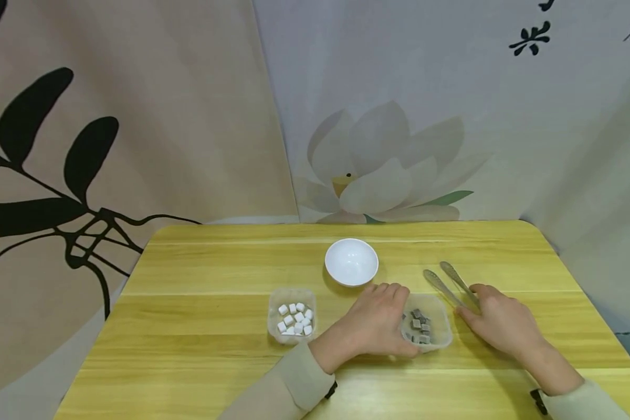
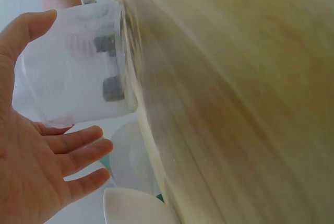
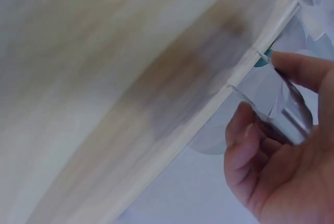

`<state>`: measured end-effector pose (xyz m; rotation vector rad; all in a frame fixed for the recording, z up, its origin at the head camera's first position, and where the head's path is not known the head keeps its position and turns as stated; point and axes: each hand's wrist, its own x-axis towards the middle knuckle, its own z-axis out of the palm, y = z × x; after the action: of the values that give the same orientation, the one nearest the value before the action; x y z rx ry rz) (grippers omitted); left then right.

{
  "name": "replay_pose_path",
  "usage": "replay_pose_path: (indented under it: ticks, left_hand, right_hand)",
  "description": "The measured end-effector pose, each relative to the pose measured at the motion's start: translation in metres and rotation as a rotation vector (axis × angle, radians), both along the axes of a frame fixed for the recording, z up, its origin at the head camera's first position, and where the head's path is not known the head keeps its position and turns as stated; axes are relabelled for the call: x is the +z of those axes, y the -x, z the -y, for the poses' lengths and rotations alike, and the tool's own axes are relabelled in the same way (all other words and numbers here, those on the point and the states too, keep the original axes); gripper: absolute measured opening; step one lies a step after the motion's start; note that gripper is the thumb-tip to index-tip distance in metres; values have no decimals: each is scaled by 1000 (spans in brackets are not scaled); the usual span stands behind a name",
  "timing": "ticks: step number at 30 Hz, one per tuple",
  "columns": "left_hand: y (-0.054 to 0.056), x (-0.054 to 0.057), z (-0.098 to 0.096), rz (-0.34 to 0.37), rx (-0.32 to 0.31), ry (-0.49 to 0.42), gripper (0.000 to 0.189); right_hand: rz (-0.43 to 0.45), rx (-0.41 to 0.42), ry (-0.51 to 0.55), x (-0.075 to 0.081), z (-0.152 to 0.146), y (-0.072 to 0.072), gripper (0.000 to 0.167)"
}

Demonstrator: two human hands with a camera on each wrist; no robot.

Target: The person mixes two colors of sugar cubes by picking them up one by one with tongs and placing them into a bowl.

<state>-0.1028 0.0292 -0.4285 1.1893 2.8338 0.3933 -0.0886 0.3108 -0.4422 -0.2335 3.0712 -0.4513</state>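
My left hand holds a clear plastic container from its left side. In the left wrist view, the thumb lies at one side of the container and the index finger at the other, while the remaining fingers extend past it. Several small grey cubes lie in the container. To its right, my right hand grips metal tongs, thumb on one arm and fingers on the other. The tongs' two tips point away from me and stand apart; their bent end sits inside the palm.
A second clear container with several white cubes stands left of my left hand. Beyond that hand is a white bowl. Everything is on a wooden table, with a printed curtain behind its far edge.
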Motion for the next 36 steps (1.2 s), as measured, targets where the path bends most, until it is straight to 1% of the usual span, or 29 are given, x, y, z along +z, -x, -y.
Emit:
replay_pose_path:
  ticks: [5,7,12,15,20,24,27,32,36]
  left_hand:
    - [-1,1,0,58,3,-70,80]
    - [-1,2,-1,108,13,-95,84]
    - [-2,4,-1,261,50,-147,94]
    - [-3,4,0,305,54,-169,96]
    - [-3,2,0,306,38,-205,98]
    - [-3,0,0,300,17,-249,95]
    - [-3,0,1,298,9,-262,93]
    - [-3,1,2,287,2,-246,91]
    - [-3,1,3,272,-14,-230,97]
  right_hand:
    - [-4,-14,12,1,-2,-2,59]
    - [-5,-13,16,2,-3,-2,58]
    - [-14,-13,19,2,-3,-1,58]
    - [-12,-15,18,1,-2,-2,58]
    - [-9,-16,12,1,-3,-1,58]
    - [-12,-16,10,1,-3,-1,58]
    - [-13,-13,13,1,-3,-2,58]
    - [-17,-6,14,1,-3,-1,58]
    - [-12,0,18,1,-5,0,58]
